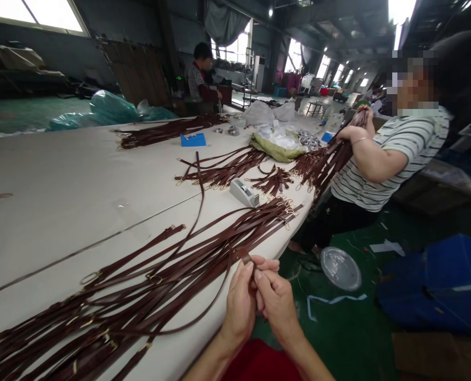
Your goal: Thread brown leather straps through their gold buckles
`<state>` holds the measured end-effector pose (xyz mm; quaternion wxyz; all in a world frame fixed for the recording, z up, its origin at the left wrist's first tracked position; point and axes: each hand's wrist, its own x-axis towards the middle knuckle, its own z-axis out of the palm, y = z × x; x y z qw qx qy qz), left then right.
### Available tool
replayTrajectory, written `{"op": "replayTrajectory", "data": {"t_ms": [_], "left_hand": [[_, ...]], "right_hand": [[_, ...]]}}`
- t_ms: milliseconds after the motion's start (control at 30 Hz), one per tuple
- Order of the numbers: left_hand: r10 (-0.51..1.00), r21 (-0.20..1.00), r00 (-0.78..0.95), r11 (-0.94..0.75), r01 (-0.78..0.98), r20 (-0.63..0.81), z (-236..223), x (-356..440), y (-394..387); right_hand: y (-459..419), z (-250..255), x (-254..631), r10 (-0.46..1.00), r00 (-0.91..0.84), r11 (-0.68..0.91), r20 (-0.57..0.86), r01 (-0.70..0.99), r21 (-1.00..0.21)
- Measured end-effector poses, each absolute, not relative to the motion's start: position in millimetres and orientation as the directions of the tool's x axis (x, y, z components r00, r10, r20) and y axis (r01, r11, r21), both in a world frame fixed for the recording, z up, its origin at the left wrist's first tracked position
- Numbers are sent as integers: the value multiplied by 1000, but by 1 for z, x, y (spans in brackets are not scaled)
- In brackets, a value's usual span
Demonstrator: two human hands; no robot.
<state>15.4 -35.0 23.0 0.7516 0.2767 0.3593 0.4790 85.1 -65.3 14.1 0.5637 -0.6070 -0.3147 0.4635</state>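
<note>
Both of my hands meet at the near edge of the table, fingers closed on one brown leather strap (244, 256). My left hand (240, 296) pinches it from the left, and my right hand (275, 293) presses in from the right with thumb and fingers together. Part of the strap is hidden inside the fingers; a length of it loops down and left onto the table. Beside my hands lies a long pile of brown straps (172, 280) with gold-coloured metal clasps.
A grey tape dispenser (245, 192) stands behind the pile. Further back are more straps (227, 168), a green sack (277, 147) and a blue box (193, 139). At right, a person in a striped top (389, 153) holds a strap bundle. A blue bin (437, 286) stands on the floor.
</note>
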Motion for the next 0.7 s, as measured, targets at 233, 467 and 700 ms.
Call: {"op": "replayTrajectory", "data": {"t_ms": [233,467,700], "left_hand": [[897,725,282,441,-529,-340,30,14,-34],[912,775,288,401,-488,-291,27,9,-38],[924,841,308,347,-416,-229,24,5,-38]], "right_hand": [[-68,17,84,904,383,-182,-190,-59,-982],[-70,15,82,917,377,-168,-133,62,-984],[-70,15,82,939,320,-110,-126,-69,-992]]}}
